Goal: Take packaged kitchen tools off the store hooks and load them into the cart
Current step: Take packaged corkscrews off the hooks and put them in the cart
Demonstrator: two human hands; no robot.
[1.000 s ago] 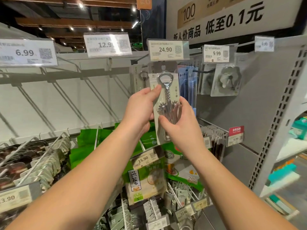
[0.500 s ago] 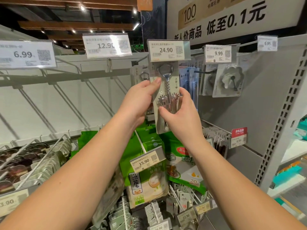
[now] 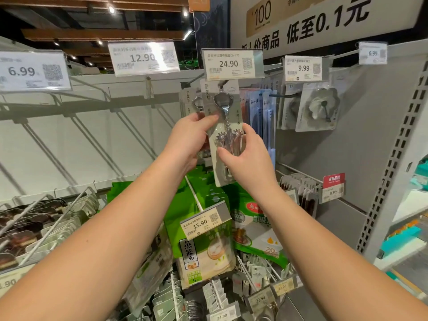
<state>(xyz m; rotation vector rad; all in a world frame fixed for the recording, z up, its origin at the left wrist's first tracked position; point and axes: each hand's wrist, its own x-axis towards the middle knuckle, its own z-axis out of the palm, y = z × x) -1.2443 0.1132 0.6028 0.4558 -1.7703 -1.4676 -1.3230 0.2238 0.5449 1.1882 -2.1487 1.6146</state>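
A packaged metal corkscrew (image 3: 225, 117) on a white card hangs under the 24.90 price tag (image 3: 231, 64), its top still at the hook. My left hand (image 3: 190, 140) grips the card's left edge, thumb on its front. From the right side my right hand (image 3: 247, 158) holds the lower half of the same package. A second identical package (image 3: 188, 100) hangs just behind it to the left. No cart is in view.
Blue packs (image 3: 261, 107) and a flower-shaped tool pack (image 3: 319, 107) hang to the right. Green bags (image 3: 206, 242) with a 15.90 tag hang below my hands. Dark packaged items (image 3: 34, 223) fill hooks at lower left. The hooks under the 6.99 and 12.90 tags hold nothing.
Both hands have stayed on the corkscrew package and it sits slightly higher, closer to the 24.90 tag. The view has shifted a little.
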